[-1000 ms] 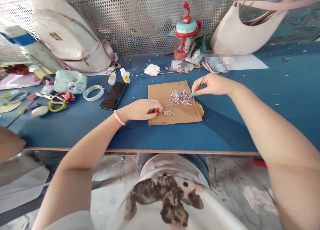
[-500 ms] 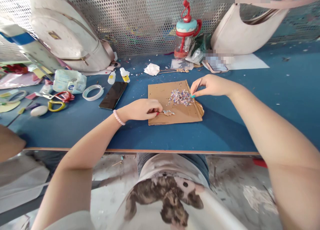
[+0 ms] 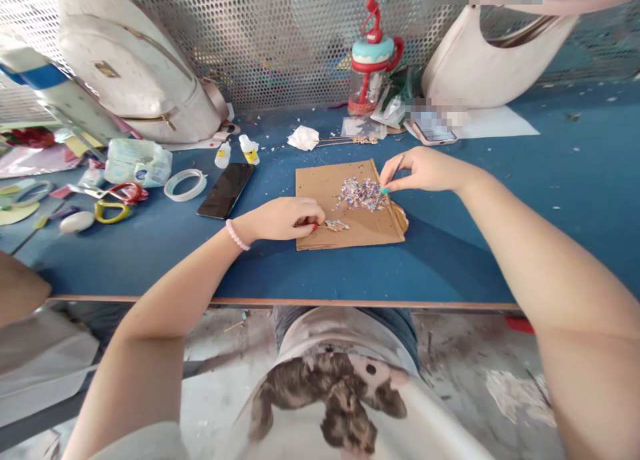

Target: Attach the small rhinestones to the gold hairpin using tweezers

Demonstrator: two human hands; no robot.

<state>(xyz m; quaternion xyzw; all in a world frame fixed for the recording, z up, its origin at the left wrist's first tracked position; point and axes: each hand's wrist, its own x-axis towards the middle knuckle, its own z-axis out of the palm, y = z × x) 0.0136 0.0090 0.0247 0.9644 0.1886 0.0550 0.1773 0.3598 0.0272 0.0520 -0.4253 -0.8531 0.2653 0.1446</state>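
Observation:
My left hand (image 3: 287,219) pinches the thin stem of a hairpin-like stick. Its leaf-shaped, pale-beaded ornament (image 3: 337,225) points right, over the front part of a cardboard sheet (image 3: 320,180). A loose pile of small purple, white and reddish beads (image 3: 360,193) lies on the cardboard. At the right edge of that pile is my right hand (image 3: 417,170), its fingers closed around slim tweezers (image 3: 398,167); their tips are hard to make out among the beads. Under the cardboard's right edge a gold-coloured object (image 3: 400,220) sticks out.
Left of the cardboard lie a black phone (image 3: 227,190), a tape roll (image 3: 185,185), scissors (image 3: 127,193) and two small bottles (image 3: 249,150). Behind stand a red-lidded cup (image 3: 370,67), a backpack (image 3: 135,67) and a handbag (image 3: 490,67). Two similar sticks (image 3: 345,141) lie beyond the cardboard.

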